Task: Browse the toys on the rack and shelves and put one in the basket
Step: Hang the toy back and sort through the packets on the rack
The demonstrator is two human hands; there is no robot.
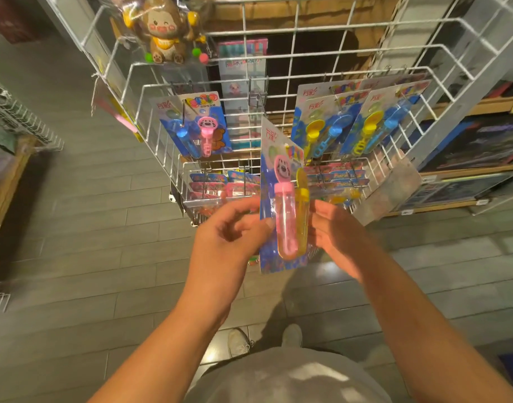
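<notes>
Toy: we hold the bubble-wand card (281,205) upright, near the rack (278,82).
Grip: left hand (234,228) pinches its left edge; right hand (333,225) cups its right edge.
Handling: light, bendy card, slippery blister; we judge the edges best.
Basket: not visible.

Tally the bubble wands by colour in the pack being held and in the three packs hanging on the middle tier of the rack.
Pink: 2, held pack, left hanging pack
Yellow: 3, held pack, two right hanging packs
Blue: 3, one in each hanging pack
Total: 8
</notes>
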